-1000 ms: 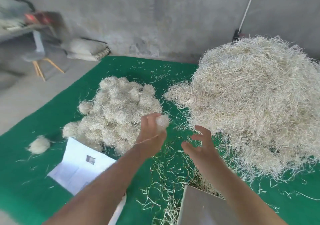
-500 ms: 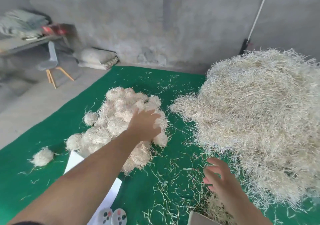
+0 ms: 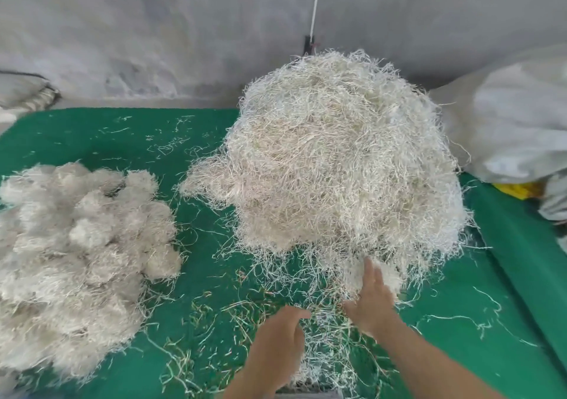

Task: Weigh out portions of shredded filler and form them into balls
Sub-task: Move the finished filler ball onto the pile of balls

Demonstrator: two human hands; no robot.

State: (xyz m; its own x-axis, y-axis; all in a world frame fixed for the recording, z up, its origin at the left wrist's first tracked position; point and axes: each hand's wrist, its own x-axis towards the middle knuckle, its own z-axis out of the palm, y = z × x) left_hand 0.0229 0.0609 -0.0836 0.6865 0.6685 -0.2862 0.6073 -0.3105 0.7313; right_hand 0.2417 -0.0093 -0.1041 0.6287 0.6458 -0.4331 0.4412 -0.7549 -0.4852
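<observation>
A big mound of loose pale shredded filler (image 3: 343,159) stands on the green mat (image 3: 122,141), right of centre. A heap of several formed filler balls (image 3: 79,245) lies at the left. My right hand (image 3: 369,299) reaches into the loose strands at the mound's near foot, fingers extended, its fingertips among the shreds. My left hand (image 3: 276,340) hovers just left of it over scattered strands, fingers relaxed, holding nothing.
A grey concrete wall runs behind the mat, with a white pipe (image 3: 314,2) on it. A large white sack (image 3: 515,122) and something yellow (image 3: 518,190) sit at the right edge. Folded sacks (image 3: 24,91) lie at the far left. Loose shreds litter the mat.
My left hand let go of a ball at the heap and came back to the middle. My right hand moved forward into the mound's foot. The view swung right.
</observation>
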